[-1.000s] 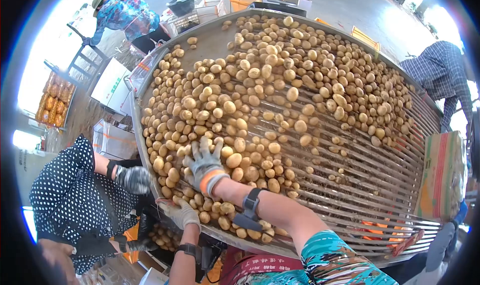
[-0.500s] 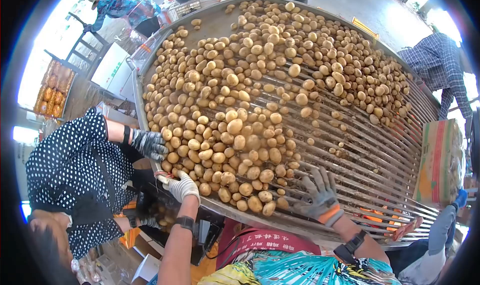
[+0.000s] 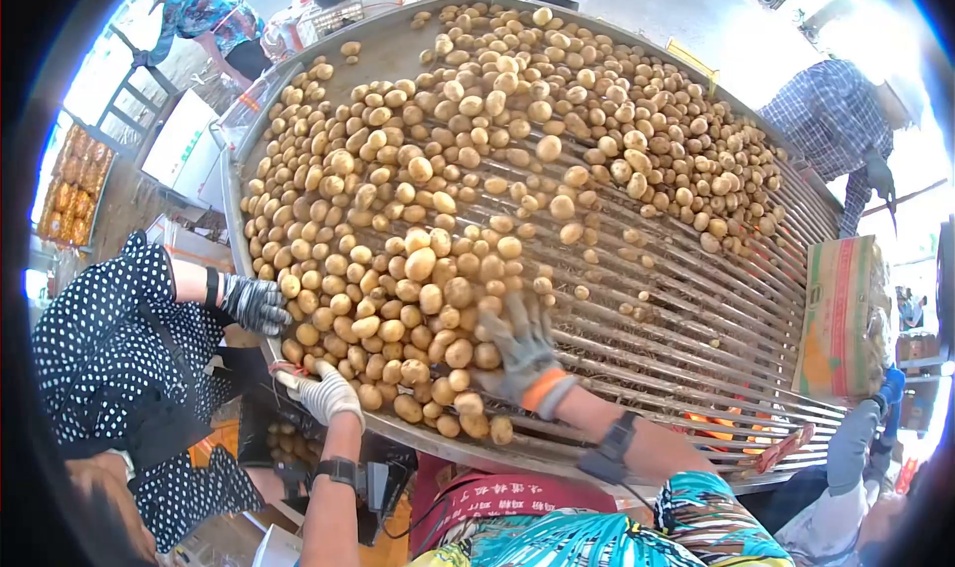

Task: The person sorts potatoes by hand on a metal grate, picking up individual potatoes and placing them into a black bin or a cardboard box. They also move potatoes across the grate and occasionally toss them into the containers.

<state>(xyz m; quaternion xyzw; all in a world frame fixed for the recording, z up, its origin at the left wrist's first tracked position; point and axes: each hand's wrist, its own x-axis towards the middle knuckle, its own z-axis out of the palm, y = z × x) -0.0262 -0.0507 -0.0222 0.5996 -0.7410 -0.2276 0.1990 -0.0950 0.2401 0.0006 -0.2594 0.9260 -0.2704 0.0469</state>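
Observation:
My left hand (image 3: 331,396), in a white striped glove, is closed at the near left rim of the sorting table. Beside its fingers is a pale bar end wound with red cord (image 3: 287,368); what the hand grips is hidden. In a grey glove with an orange cuff, my right hand (image 3: 524,353) lies with fingers spread against the right edge of the near pile of potatoes (image 3: 398,298). Beneath that hand run the metal slats (image 3: 667,358) of the table. Loose potatoes lie scattered over the slats, and another dense heap (image 3: 686,159) covers the far right.
At left, a person in a polka-dot top has a gloved hand (image 3: 256,303) against the potatoes. A person in a checked shirt (image 3: 831,109) stands far right. A blue-gloved hand (image 3: 890,386) is by a printed carton (image 3: 841,313) on the right edge. The metal rim (image 3: 234,199) borders the table.
My right hand has moved left from the bare slats to the potato pile, and potatoes at its edge have shifted. My left hand stays at the rim. The whole view has shifted slightly.

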